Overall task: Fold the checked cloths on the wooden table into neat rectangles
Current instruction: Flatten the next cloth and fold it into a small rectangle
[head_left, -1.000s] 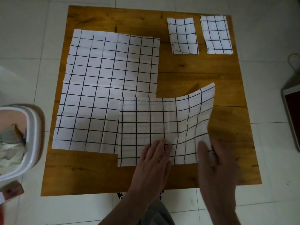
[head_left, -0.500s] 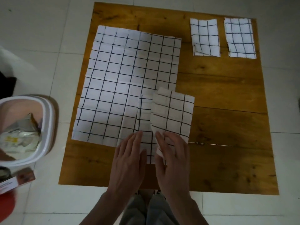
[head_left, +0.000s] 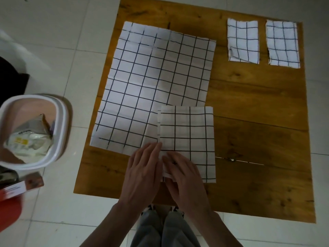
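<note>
1. Half-folded cloth lies at the near middle of the table, its left edge overlapping the big unfolded cloth.
2. Left hand is flat on that left edge, fingers straight and together.
3. Right hand rests on the near-left corner, fingers spread; can't tell if it pinches a layer.
4. Two folded cloths sit at the far right: one, another, side by side, apart.
5. White bin stands on the floor left of the table.

No text, label or number can be read anywhere.
</note>
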